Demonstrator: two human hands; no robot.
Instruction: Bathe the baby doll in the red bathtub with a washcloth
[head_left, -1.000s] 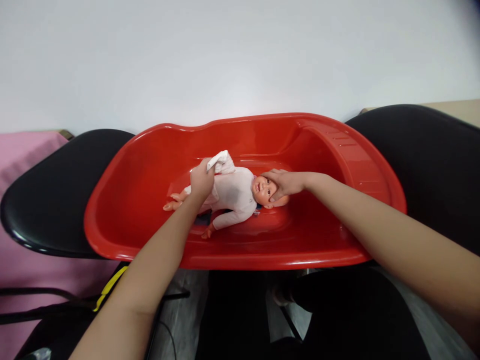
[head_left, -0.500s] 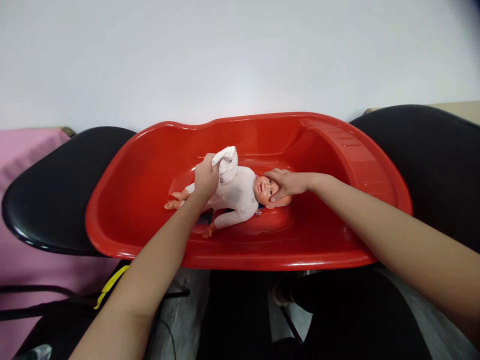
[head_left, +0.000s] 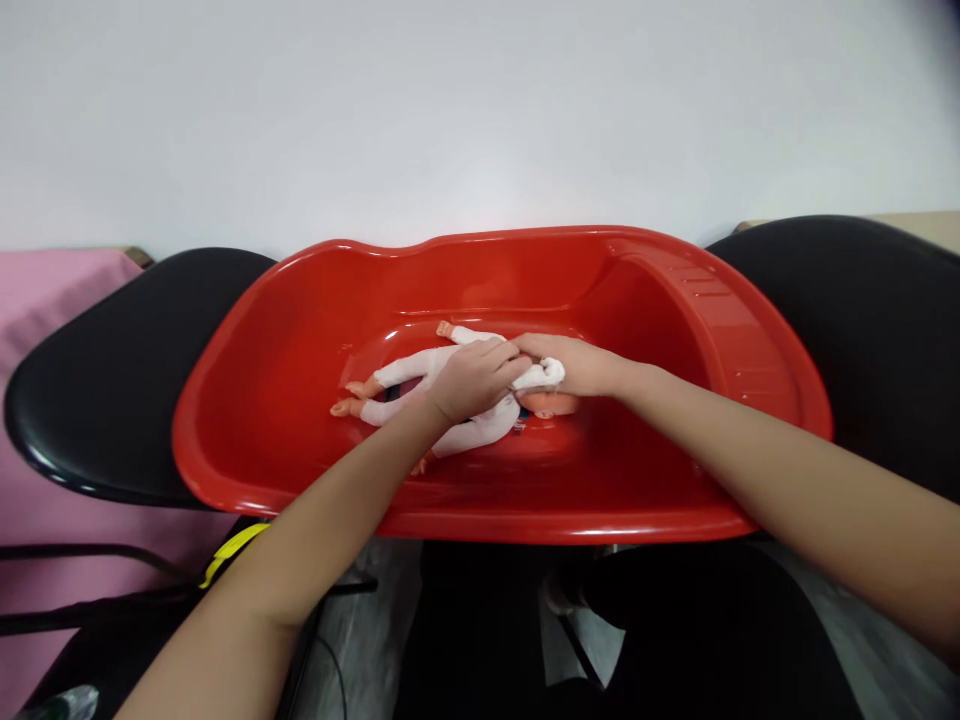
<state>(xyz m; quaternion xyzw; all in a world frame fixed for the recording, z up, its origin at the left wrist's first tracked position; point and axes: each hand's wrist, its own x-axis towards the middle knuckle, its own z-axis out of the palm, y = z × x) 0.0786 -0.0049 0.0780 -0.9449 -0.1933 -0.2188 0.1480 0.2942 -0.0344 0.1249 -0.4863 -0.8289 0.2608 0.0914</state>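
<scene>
A baby doll [head_left: 420, 375] in a white suit lies on its back in the red plastic baby tub [head_left: 300, 330], head to the right. My left hand [head_left: 472, 380] is closed on a small white cloth [head_left: 541, 375] and presses it on the doll's face. My right hand [head_left: 581, 365] rests on top of the doll's head [head_left: 551, 404] and holds it. The face is hidden under the cloth and my hands.
The tub rests across two black chair seats, one at the left [head_left: 97, 400] and one at the right [head_left: 870, 310]. A pink cloth [head_left: 45, 290] lies at the far left. A white wall rises behind. Below the tub are dark floor and chair legs.
My left hand carried the white cloth from above the doll's belly rightward onto its face. My right hand stayed on the doll's head.
</scene>
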